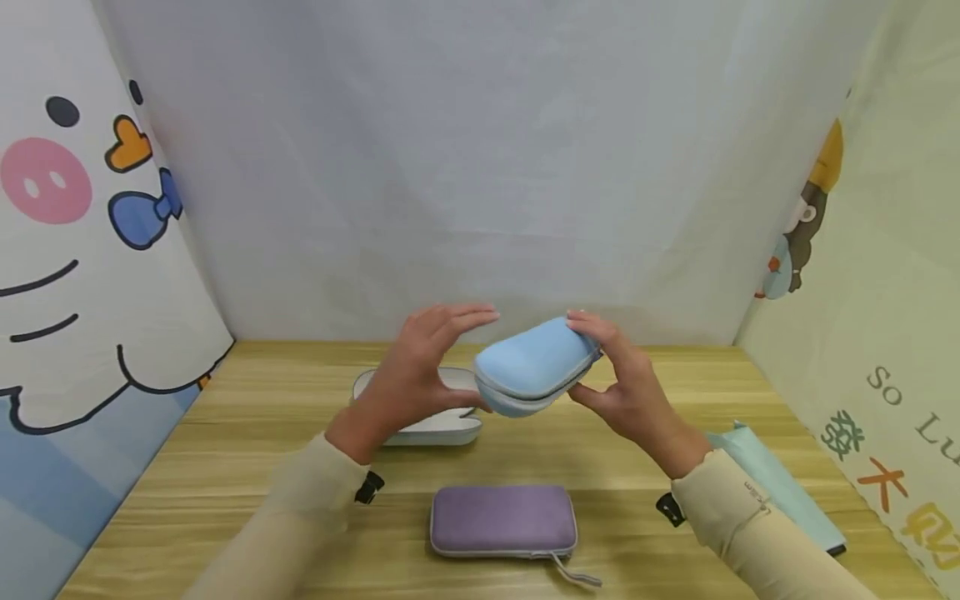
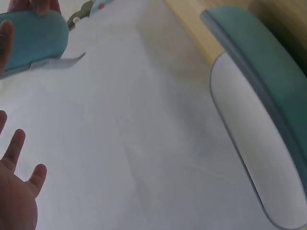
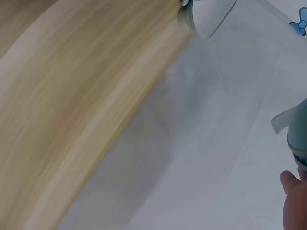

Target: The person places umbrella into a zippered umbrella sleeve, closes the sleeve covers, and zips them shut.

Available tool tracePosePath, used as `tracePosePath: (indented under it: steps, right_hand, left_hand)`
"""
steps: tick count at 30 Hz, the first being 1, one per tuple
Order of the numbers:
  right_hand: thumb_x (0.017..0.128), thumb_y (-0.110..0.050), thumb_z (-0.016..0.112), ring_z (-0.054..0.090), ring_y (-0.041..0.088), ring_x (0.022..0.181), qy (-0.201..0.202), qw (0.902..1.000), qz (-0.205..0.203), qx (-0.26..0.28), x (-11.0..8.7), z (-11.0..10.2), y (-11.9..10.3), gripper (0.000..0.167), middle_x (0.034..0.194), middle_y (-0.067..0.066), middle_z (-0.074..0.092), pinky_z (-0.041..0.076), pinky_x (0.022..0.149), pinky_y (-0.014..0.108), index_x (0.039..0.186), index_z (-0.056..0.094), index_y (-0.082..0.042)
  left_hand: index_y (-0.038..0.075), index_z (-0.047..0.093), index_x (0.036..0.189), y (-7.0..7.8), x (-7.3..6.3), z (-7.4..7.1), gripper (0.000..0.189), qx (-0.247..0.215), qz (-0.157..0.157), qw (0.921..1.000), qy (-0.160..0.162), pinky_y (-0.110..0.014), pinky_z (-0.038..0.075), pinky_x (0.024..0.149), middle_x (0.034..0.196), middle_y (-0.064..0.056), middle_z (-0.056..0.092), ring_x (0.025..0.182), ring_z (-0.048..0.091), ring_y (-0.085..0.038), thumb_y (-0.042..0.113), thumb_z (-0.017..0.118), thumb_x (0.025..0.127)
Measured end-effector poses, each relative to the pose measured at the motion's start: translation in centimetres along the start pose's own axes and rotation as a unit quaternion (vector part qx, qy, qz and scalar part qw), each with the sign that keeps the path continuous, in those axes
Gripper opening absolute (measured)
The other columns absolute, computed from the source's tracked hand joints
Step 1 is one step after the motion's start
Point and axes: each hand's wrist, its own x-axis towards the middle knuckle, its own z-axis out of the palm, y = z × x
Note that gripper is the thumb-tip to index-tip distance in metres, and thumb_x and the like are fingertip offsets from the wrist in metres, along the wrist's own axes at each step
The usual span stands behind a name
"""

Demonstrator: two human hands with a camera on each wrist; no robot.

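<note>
My right hand (image 1: 626, 379) grips the right end of a light blue zip case (image 1: 532, 358), fingers over the top and thumb below. The case is tilted in the air, left end lower. At that left end, my left hand (image 1: 420, 367) reaches with fingers straight and spread; its thumb tip is close to the case's lower edge. The left wrist view shows the left hand (image 2: 19, 191) apart from the case (image 2: 38, 40). Behind the left hand, an opened case with a white lining (image 1: 435, 429) lies on the table, partly hidden; its outside looks green in the left wrist view.
A purple zip case (image 1: 502, 521) with a wrist strap lies on the wooden table (image 1: 247, 467) at the front middle. Beside my right forearm lies a mint-green flat pouch (image 1: 780, 483). Cloth walls stand at the back and both sides.
</note>
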Motion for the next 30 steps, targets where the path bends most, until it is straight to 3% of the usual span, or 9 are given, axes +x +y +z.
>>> tracePosePath:
  steps: [4, 10, 15, 18, 22, 24, 26, 28, 30]
  right_hand:
    - [0.07, 0.017, 0.087, 0.042, 0.04, 0.144, -0.036, 0.9978, 0.01, 0.054, 0.1, 0.6, -0.2, 0.084, 0.154, 0.016, 0.05, 0.036, 0.117, 0.041, 0.143, 0.051, -0.005]
    - [0.082, 0.012, 0.08, 0.031, 0.037, 0.151, -0.086, 0.9904, 0.064, 0.087, 0.0, 1.2, -0.3, 0.079, 0.162, 0.013, 0.039, 0.03, 0.119, 0.053, 0.15, 0.045, -0.01]
    - [0.083, 0.002, 0.084, 0.026, 0.036, 0.153, -0.117, 0.9829, 0.092, 0.109, 0.0, 2.1, -0.1, 0.091, 0.165, 0.012, 0.032, 0.031, 0.115, 0.064, 0.159, 0.037, -0.015]
    - [0.086, 0.002, 0.082, 0.038, 0.036, 0.147, -0.131, 0.9807, 0.118, 0.085, 0.1, 2.4, -0.2, 0.094, 0.163, 0.012, 0.036, 0.037, 0.111, 0.062, 0.163, 0.031, -0.017]
    - [0.088, 0.008, 0.076, 0.046, 0.034, 0.141, -0.097, 0.9841, 0.142, 0.044, 0.2, 1.6, -0.4, 0.087, 0.159, 0.012, 0.041, 0.042, 0.109, 0.06, 0.16, 0.034, -0.015]
    - [0.091, 0.011, 0.07, 0.049, 0.033, 0.138, -0.036, 0.9908, 0.124, 0.038, 0.6, 1.1, -1.1, 0.071, 0.154, 0.014, 0.048, 0.046, 0.106, 0.055, 0.153, 0.044, -0.009]
    - [0.095, 0.009, 0.062, 0.059, 0.032, 0.125, 0.036, 0.9962, 0.074, 0.028, 1.3, 0.6, -2.3, 0.047, 0.14, 0.016, 0.059, 0.051, 0.1, 0.047, 0.141, 0.056, -0.002]
    - [0.098, -0.001, 0.06, 0.064, 0.034, 0.11, 0.096, 0.9953, -0.009, 0.008, 2.1, 0.3, -3.8, 0.027, 0.123, 0.018, 0.066, 0.053, 0.093, 0.039, 0.125, 0.064, 0.004]
    - [0.099, -0.011, 0.064, 0.065, 0.033, 0.097, 0.116, 0.9873, -0.105, -0.032, 2.8, 0.2, -5.4, 0.021, 0.111, 0.017, 0.068, 0.054, 0.086, 0.036, 0.113, 0.069, 0.004]
  left_hand:
    - [0.022, 0.053, 0.148, 0.9, 0.5, 1.5, 0.091, -0.041, 0.048, 0.9979, 0.013, -0.062, 0.031, 0.113, 0.149, -0.002, 0.054, 0.138, 0.049, -0.024, 0.031, 0.099, 0.069]
    - [0.019, 0.057, 0.141, 2.4, 1.2, 2.3, 0.087, -0.063, 0.095, 0.993, 0.031, -0.059, 0.033, 0.115, 0.144, -0.005, 0.059, 0.139, 0.051, -0.029, 0.02, 0.101, 0.065]
    - [0.017, 0.055, 0.141, 2.8, 1.2, 3.1, 0.088, -0.073, 0.09, 0.9931, 0.019, -0.056, 0.033, 0.117, 0.144, -0.006, 0.06, 0.139, 0.051, -0.028, 0.013, 0.099, 0.066]
    - [0.016, 0.053, 0.143, 2.8, 0.9, 3.2, 0.089, -0.055, 0.079, 0.9952, 0.019, -0.057, 0.036, 0.115, 0.142, -0.007, 0.059, 0.135, 0.055, -0.029, 0.013, 0.099, 0.067]
    - [0.019, 0.052, 0.146, 2.6, 0.7, 3.0, 0.089, -0.021, 0.061, 0.9977, 0.021, -0.058, 0.04, 0.111, 0.141, -0.008, 0.057, 0.13, 0.056, -0.029, 0.015, 0.097, 0.069]
    - [0.021, 0.052, 0.147, 2.3, 0.7, 2.6, 0.089, 0.004, 0.054, 0.9983, 0.02, -0.058, 0.041, 0.11, 0.141, -0.007, 0.056, 0.13, 0.056, -0.029, 0.016, 0.096, 0.071]
    - [0.022, 0.051, 0.148, 2.0, 0.7, 2.3, 0.089, 0.033, 0.049, 0.9981, 0.02, -0.057, 0.043, 0.109, 0.141, -0.007, 0.056, 0.129, 0.057, -0.029, 0.017, 0.096, 0.072]
    - [0.023, 0.051, 0.149, 1.7, 0.6, 2.1, 0.087, 0.063, 0.049, 0.9966, 0.021, -0.056, 0.044, 0.108, 0.14, -0.008, 0.056, 0.127, 0.057, -0.03, 0.02, 0.094, 0.074]
    - [0.022, 0.051, 0.15, 1.5, 0.6, 2.0, 0.085, 0.092, 0.052, 0.9941, 0.022, -0.055, 0.046, 0.106, 0.139, -0.009, 0.057, 0.125, 0.058, -0.031, 0.022, 0.092, 0.076]
